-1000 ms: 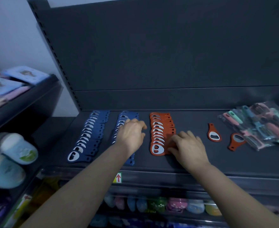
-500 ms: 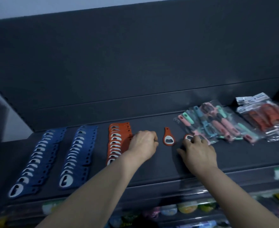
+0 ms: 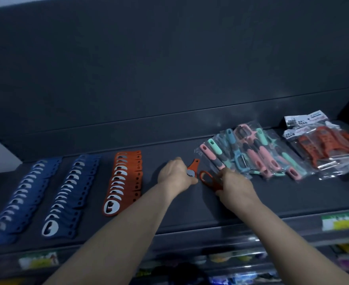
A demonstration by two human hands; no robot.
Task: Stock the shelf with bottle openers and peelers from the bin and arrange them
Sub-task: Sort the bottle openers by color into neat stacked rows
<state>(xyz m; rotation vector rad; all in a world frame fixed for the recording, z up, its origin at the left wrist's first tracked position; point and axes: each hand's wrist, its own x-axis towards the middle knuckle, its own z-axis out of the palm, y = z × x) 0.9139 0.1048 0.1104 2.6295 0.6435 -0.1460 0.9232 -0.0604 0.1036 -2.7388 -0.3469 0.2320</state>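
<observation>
- The left hand is on the shelf, right of centre. Its fingers are curled round the round head of an orange bottle opener, whose handle points away to the far right.
- The right hand is just right of it. Its fingers pinch the handle end of a second orange bottle opener, whose ring head points left towards the first opener. Whether this one is lifted off the shelf cannot be told.
- To the left of the hands, a row of orange bottle openers lies overlapped, running from near to far.
- Further left, two rows of blue bottle openers lie the same way: the inner blue row and the outer blue row.
- To the right, just beside the right hand, lie bagged pastel peelers in pink, mint and blue.
- At the far right lie bagged orange peelers with white header cards.
- A green and yellow price label sits on the shelf's near edge.
</observation>
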